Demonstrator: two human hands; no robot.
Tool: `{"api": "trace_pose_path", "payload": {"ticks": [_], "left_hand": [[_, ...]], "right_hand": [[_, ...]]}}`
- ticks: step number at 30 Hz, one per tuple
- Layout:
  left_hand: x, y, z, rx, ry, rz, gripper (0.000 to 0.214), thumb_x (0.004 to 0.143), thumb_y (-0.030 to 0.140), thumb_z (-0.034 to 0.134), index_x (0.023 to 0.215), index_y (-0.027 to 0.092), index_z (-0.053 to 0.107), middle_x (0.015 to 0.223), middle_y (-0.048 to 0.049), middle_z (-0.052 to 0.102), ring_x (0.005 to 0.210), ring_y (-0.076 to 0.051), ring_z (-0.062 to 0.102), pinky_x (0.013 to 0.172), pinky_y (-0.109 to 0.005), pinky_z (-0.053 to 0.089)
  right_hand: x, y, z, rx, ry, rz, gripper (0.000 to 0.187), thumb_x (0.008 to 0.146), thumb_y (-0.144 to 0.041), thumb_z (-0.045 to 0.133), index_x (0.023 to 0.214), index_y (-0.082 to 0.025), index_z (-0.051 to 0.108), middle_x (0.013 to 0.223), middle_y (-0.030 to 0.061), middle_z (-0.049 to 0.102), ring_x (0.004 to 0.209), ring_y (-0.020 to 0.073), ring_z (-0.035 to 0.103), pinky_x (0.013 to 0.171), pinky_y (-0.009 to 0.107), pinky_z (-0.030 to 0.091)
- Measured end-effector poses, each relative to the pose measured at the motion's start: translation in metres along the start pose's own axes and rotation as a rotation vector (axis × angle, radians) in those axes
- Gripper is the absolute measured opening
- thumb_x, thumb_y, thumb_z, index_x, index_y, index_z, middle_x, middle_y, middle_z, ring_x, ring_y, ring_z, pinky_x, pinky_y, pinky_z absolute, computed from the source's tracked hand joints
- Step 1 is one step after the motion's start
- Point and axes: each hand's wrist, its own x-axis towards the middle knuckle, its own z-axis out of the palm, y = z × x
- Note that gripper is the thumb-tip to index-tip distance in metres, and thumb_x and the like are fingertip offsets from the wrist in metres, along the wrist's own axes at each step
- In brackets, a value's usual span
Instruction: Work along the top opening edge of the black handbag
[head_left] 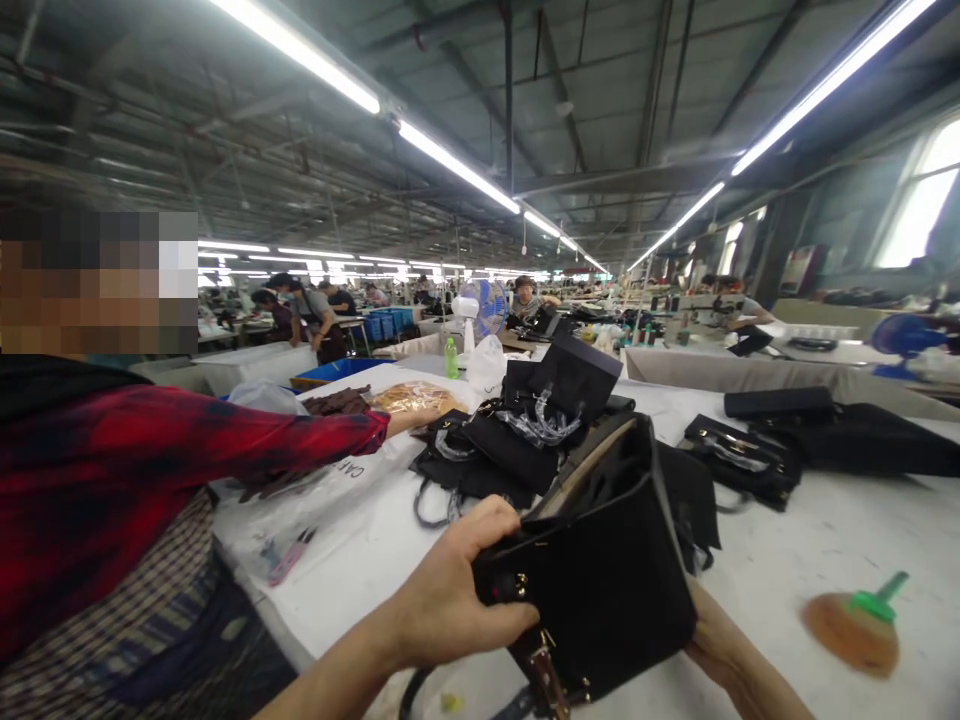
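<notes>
A black handbag [600, 590] hangs tilted over the near side of the white table, its mouth open and a beige lining edge showing. My left hand [469, 585] grips its left side, thumb across the front by the gold fittings. At the bag's lower right is my right hand [701, 620]; its fingers are hidden behind the bag. A brown strap piece with a buckle [546, 665] dangles below the left thumb. Just beyond lies a heap of black handbags [517, 450], some with handles wrapped in clear plastic.
A co-worker in a red plaid sleeve [285, 440] reaches across from the left. Pink-handled snips [291, 558] lie on the white table [817, 550]. At right sits a bottle of amber liquid with a green nozzle [855, 630]. More black bags [742, 460], a green bottle [451, 358] and a fan [480, 308] stand farther back.
</notes>
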Motion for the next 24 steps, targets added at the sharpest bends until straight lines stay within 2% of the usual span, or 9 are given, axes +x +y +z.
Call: {"api": "trace_pose_path", "payload": {"ticks": [3, 5, 8, 11, 12, 15, 17, 20, 24], "left_hand": [[-0.007, -0.024, -0.003, 0.050, -0.071, -0.073, 0.015, 0.066, 0.010, 0.062, 0.078, 0.017, 0.058, 0.085, 0.0001, 0.052, 0.080, -0.015, 0.051, 0.068, -0.026, 0.041], [-0.011, -0.040, 0.000, 0.074, -0.035, -0.132, 0.015, 0.066, 0.010, 0.059, 0.078, 0.017, 0.056, 0.085, 0.0003, 0.051, 0.080, -0.016, 0.050, 0.068, -0.027, 0.040], [-0.012, -0.048, 0.002, 0.117, -0.013, -0.177, 0.016, 0.067, 0.011, 0.059, 0.081, 0.018, 0.055, 0.088, 0.0001, 0.051, 0.084, -0.017, 0.050, 0.072, -0.028, 0.041], [-0.007, -0.040, 0.003, 0.145, -0.044, -0.159, 0.016, 0.068, 0.011, 0.058, 0.083, 0.018, 0.055, 0.089, 0.0000, 0.051, 0.085, -0.017, 0.050, 0.073, -0.029, 0.040], [-0.005, -0.036, 0.004, 0.149, -0.055, -0.147, 0.017, 0.069, 0.011, 0.058, 0.083, 0.018, 0.055, 0.090, -0.0001, 0.050, 0.085, -0.017, 0.050, 0.073, -0.028, 0.040], [0.001, -0.026, 0.007, 0.151, -0.116, -0.093, 0.019, 0.068, 0.010, 0.059, 0.084, 0.018, 0.055, 0.090, 0.0000, 0.050, 0.085, -0.016, 0.050, 0.073, -0.028, 0.040], [0.004, -0.020, 0.009, 0.149, -0.156, -0.059, 0.019, 0.067, 0.010, 0.062, 0.083, 0.018, 0.056, 0.090, 0.0001, 0.051, 0.085, -0.016, 0.050, 0.072, -0.027, 0.040], [0.007, -0.011, 0.012, 0.140, -0.186, -0.039, 0.019, 0.069, 0.015, 0.068, 0.084, 0.019, 0.058, 0.093, -0.0002, 0.052, 0.087, -0.016, 0.051, 0.074, -0.027, 0.040], [0.009, -0.008, 0.016, 0.091, -0.232, -0.034, 0.022, 0.077, 0.033, 0.071, 0.094, 0.021, 0.065, 0.095, -0.0007, 0.055, 0.089, -0.018, 0.054, 0.076, -0.027, 0.041]], "right_hand": [[0.002, 0.002, -0.007, -0.098, 0.114, 0.083, 0.019, 0.059, -0.034, 0.079, 0.071, -0.020, 0.075, 0.069, 0.0069, 0.074, 0.068, 0.0306, 0.071, 0.061, 0.040, 0.054], [0.003, -0.007, -0.016, -0.163, 0.263, 0.081, 0.025, 0.059, -0.039, 0.074, 0.072, -0.018, 0.073, 0.065, 0.0084, 0.072, 0.063, 0.0296, 0.068, 0.056, 0.039, 0.051], [0.000, -0.045, -0.020, -0.249, 0.541, -0.069, 0.038, 0.067, -0.046, 0.068, 0.091, -0.017, 0.070, 0.078, 0.0092, 0.073, 0.072, 0.0275, 0.065, 0.063, 0.039, 0.049], [-0.016, -0.100, -0.002, -0.308, 0.619, -0.285, 0.040, 0.076, -0.051, 0.068, 0.107, -0.025, 0.069, 0.089, 0.0022, 0.071, 0.084, 0.0233, 0.064, 0.077, 0.035, 0.048], [-0.022, -0.118, 0.008, -0.341, 0.584, -0.369, 0.036, 0.077, -0.050, 0.070, 0.104, -0.028, 0.070, 0.090, 0.0006, 0.071, 0.086, 0.0220, 0.064, 0.079, 0.033, 0.048], [-0.038, -0.160, 0.039, -0.593, 0.217, -0.783, 0.013, 0.088, -0.035, 0.064, 0.095, -0.026, 0.071, 0.093, 0.0001, 0.070, 0.084, 0.0183, 0.063, 0.079, 0.031, 0.047], [-0.042, -0.173, 0.053, -0.743, 0.030, -0.912, 0.011, 0.092, -0.024, 0.058, 0.095, -0.025, 0.069, 0.094, 0.0004, 0.069, 0.089, 0.0176, 0.062, 0.083, 0.030, 0.046], [-0.040, -0.175, 0.056, -0.956, -0.119, -0.881, 0.016, 0.093, -0.015, 0.054, 0.092, -0.023, 0.067, 0.092, 0.0004, 0.067, 0.088, 0.0174, 0.062, 0.080, 0.031, 0.045], [-0.040, -0.169, 0.042, -1.094, -0.146, -0.714, 0.015, 0.090, -0.013, 0.055, 0.087, -0.023, 0.066, 0.087, -0.0011, 0.066, 0.080, 0.0169, 0.062, 0.073, 0.030, 0.044]]}}
